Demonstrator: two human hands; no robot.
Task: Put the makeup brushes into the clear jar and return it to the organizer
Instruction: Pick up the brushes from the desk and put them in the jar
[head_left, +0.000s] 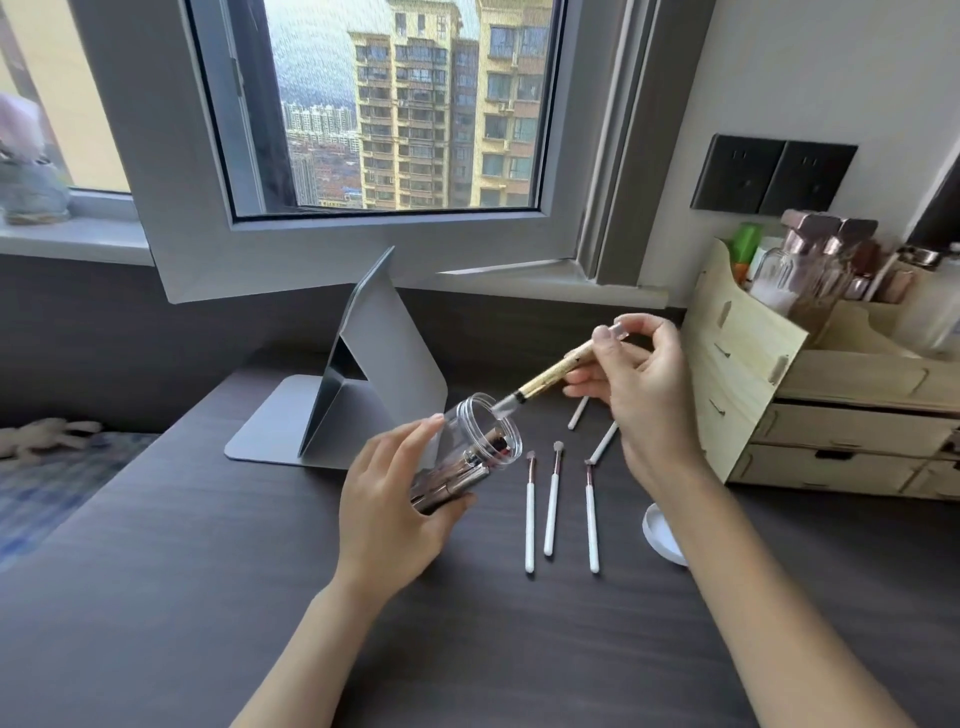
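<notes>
Looking down, we see a dark wood-grain desk (208, 571) filling most of the view, with a window (384, 109) behind it. A pale wooden organizer (743, 364) stands at the right edge of the desk, bottles crowded in its top compartments, and a grey folding stand (384, 364) sits towards the back, left of centre. Our left hand (395, 504) wraps around the lower part of the clear jar (467, 447), fingers curled over its near side and thumb on the far side, holding it above the desk, tilted so its open mouth faces up and to the right. Several metallic-handled items already lie inside the jar. Our right hand (644, 389) is above and to the right of the jar, pinching a gold-handled brush (550, 376) between thumb and fingertips near its upper end; the brush slants down to the left, and its clear-capped tip is just at the rim of the jar's mouth. Below the right hand, three white-handled brushes (551, 509) lie nearly parallel on the desk just right of the jar, and two more white brushes (602, 441) lie partly hidden under the hand. A white lid (660, 535) rests on the desk beside the right wrist.
</notes>
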